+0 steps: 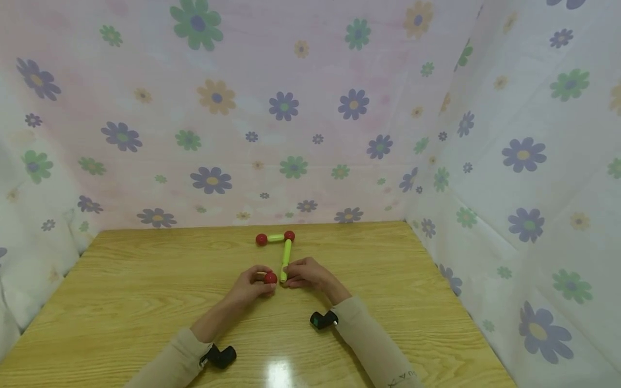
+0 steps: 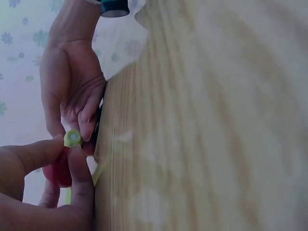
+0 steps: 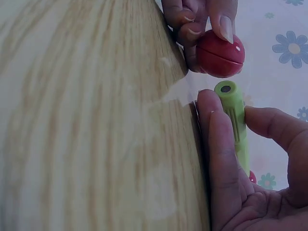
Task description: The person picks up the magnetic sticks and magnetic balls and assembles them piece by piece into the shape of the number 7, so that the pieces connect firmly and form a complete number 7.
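1. A person sits at a wooden table (image 1: 145, 302), with both forearms in beige sleeves (image 1: 368, 345) reaching in from the near edge.
2. The left hand (image 1: 252, 288) pinches a red ball (image 1: 270, 278) between thumb and fingers, near the table's middle.
3. The right hand (image 1: 308, 276) grips the near end of a green rod (image 1: 286, 258), with thumb on one side and fingers on the other.
4. The right wrist view shows the ball (image 3: 220, 53) just beside the open end of the rod (image 3: 233, 115), with a narrow gap between them; they do not touch.
5. The left wrist view shows the rod's round end (image 2: 72, 138) facing the camera, framed by fingertips (image 2: 79, 159) of both hands, with the ball (image 2: 57, 171) mostly hidden behind them.
6. The rod runs away from the person to a second red ball (image 1: 289, 235) at its far end.
7. A shorter green rod (image 1: 275, 237) goes left from that ball to a third red ball (image 1: 261, 240), making an L shape lying flat on the table.
8. A small black camera is strapped to each wrist: left (image 1: 220, 355), right (image 1: 322, 319).
9. White cloth printed with purple, green and orange flowers (image 1: 213, 97) walls the table in at the far edge and on the left and right.
10. A bright glare (image 1: 278, 372) sits on the near tabletop between the arms.
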{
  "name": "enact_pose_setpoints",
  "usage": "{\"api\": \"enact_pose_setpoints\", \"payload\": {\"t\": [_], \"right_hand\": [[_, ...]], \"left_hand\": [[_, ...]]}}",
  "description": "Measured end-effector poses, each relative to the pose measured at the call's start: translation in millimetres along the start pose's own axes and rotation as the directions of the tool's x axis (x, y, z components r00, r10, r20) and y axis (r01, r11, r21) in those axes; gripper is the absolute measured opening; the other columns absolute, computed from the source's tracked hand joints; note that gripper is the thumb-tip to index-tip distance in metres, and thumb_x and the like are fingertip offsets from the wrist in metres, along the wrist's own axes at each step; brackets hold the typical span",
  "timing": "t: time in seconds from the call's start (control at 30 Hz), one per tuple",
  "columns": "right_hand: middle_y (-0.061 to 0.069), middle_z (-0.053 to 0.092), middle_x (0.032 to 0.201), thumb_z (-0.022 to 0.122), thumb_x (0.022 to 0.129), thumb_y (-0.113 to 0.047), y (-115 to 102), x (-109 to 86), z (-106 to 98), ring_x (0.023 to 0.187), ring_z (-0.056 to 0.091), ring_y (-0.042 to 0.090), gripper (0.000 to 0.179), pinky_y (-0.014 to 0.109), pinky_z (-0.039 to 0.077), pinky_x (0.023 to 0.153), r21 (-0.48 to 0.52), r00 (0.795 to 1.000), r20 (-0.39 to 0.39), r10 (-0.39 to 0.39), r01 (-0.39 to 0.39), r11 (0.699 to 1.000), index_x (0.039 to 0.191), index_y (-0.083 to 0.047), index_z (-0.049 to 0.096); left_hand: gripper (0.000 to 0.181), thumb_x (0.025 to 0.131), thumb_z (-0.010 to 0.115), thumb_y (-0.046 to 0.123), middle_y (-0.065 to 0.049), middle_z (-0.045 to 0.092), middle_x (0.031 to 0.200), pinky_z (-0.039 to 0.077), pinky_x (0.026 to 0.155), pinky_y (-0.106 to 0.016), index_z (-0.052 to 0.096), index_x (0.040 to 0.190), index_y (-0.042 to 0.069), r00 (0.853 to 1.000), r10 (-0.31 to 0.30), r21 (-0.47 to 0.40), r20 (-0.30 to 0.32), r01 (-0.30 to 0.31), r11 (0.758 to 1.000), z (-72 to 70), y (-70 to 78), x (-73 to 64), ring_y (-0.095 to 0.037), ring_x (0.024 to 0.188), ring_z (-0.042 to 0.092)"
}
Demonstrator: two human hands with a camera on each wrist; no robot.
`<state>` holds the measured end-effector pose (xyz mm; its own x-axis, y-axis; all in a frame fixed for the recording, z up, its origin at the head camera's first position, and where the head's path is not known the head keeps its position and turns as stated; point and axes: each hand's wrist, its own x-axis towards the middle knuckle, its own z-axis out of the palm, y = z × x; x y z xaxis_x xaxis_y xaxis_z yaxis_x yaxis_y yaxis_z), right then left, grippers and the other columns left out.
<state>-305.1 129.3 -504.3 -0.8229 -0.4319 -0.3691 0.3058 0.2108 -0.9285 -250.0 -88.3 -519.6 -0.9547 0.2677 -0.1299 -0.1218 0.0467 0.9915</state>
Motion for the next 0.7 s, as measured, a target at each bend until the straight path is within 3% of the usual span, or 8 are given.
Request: {"api": "enact_pose_setpoints", "payload": {"t": [0.17, 0.33, 0.7], "right_hand": [[0.006, 0.076, 0.088, 0.063, 0.104, -0.018, 1, 1.1, 0, 0.076, 0.075, 0.009, 0.035, 0.017, 0.062, 0.069, 0.001, 1.000, -0.002, 0.001, -0.001, 1.000, 0.126, 0.009, 0.065], [0.006, 0.075, 0.089, 0.064, 0.104, -0.018, 3, 3.2, 0, 0.076, 0.074, 0.009, 0.035, 0.017, 0.062, 0.068, -0.001, 1.000, -0.002, 0.000, 0.000, 1.000, 0.126, 0.009, 0.065], [0.006, 0.075, 0.087, 0.063, 0.106, -0.021, 3, 2.7, 1, 0.075, 0.074, 0.008, 0.039, 0.016, 0.062, 0.068, -0.006, 1.000, -0.004, 0.001, -0.001, 1.000, 0.129, 0.010, 0.063]], "left_hand": [[0.041, 0.093, 0.072, -0.003, -0.018, 0.062, 0.117, 0.056, 0.071, -0.022, 0.057, 0.131, -0.006, 0.998, -0.041, -0.005, -0.054, 0.041, 0.999, 8.5, -0.1, -1.9, -0.013, 0.087, 0.065], [0.041, 0.091, 0.074, -0.004, -0.019, 0.062, 0.118, 0.055, 0.072, -0.023, 0.059, 0.129, -0.007, 0.996, -0.035, 0.037, -0.084, 0.038, 0.999, 12.4, 2.5, -5.6, -0.015, 0.089, 0.065], [0.047, 0.087, 0.080, -0.002, -0.015, 0.066, 0.116, 0.055, 0.072, -0.021, 0.064, 0.130, -0.007, 0.994, -0.057, 0.016, -0.090, 0.058, 0.998, 9.6, 1.6, -5.5, -0.013, 0.088, 0.064]]}}
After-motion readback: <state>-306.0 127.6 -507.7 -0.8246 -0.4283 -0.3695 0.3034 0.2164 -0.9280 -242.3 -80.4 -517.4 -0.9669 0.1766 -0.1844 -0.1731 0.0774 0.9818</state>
